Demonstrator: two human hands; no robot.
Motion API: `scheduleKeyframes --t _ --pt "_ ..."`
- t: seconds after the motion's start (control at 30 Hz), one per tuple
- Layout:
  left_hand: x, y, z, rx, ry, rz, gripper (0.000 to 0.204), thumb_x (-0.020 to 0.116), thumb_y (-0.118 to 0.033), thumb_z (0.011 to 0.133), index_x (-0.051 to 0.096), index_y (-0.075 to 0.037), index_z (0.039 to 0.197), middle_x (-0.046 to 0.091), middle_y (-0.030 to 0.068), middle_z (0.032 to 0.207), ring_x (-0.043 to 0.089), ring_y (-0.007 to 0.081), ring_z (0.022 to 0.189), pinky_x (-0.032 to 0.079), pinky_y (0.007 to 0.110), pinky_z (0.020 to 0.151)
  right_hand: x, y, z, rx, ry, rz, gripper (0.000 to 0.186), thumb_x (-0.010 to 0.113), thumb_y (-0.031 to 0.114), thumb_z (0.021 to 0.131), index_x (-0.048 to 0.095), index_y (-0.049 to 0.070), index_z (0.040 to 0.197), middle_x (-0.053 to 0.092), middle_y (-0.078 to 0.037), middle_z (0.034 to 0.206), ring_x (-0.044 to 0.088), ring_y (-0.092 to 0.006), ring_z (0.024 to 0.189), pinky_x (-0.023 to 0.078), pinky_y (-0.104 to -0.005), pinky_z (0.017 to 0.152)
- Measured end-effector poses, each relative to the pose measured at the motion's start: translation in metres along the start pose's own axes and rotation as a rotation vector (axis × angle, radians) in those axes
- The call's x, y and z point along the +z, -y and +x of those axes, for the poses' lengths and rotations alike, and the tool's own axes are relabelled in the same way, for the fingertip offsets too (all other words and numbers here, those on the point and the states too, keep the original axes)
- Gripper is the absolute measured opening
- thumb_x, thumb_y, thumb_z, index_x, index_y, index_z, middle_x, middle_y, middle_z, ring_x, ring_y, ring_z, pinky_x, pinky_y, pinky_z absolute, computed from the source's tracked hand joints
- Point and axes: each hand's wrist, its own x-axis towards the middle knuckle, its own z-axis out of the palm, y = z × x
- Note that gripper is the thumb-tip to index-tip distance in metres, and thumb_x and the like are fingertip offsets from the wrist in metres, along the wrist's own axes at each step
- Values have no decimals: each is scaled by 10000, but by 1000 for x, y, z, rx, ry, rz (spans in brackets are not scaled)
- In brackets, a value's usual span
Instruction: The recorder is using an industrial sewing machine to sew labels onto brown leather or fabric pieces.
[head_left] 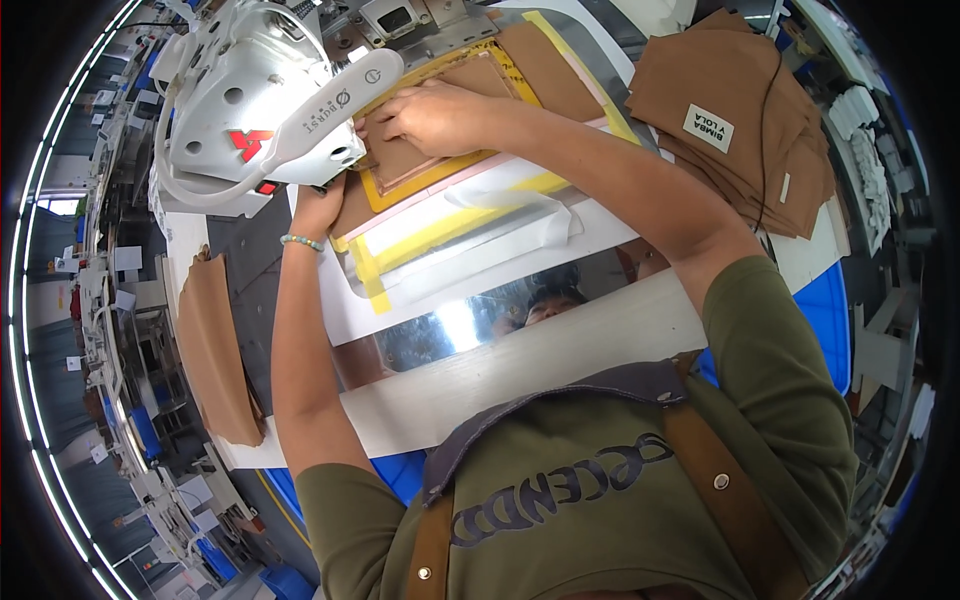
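Brown fabric lies under the head of a white sewing machine, with a yellow rectangular frame on it. My right hand rests flat on the fabric inside this frame, its fingers stretched out and slightly apart. Beside the machine's lower end, my left hand is at the fabric's near left edge; its fingers are hidden by the machine. Frame and fabric sit on a template sheet edged with yellow tape. A curled white strip lies along the template's near side.
At the right, brown fabric pieces with a white label are stacked, a thin dark cable across them. Another brown piece hangs over the table's left side. A shiny metal plate lies near the pale table edge. Blue bins stand below.
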Motion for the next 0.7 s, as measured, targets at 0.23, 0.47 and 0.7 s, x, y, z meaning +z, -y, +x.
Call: scheduleKeyframes --t 0.23,0.47,0.7 --pt "-19 -39 -32 -128 -29 94 325 692 -155 1014 683 44 1271 696 248 1317 637 414 1272 494 441 1063 0 3 -5 -1 54 22 341 545 84 998 770 115 1252 702 -90 1359 595 -298 1316 449 -474 1141" --pt "-34 -80 -78 174 37 366 291 656 -113 1010 718 -32 1282 679 159 1404 543 396 1399 439 481 1150 -2 8 -17 -104 35 125 271 602 29 955 773 67 1161 721 -92 1297 618 -315 1257 504 -470 1089" --pt "-35 -125 -96 155 77 349 268 658 -111 1013 740 -52 1262 680 107 1439 562 332 1409 441 459 1147 0 16 -26 -195 -1 185 221 653 26 935 783 50 1112 740 -85 1269 642 -307 1203 526 -423 1063"
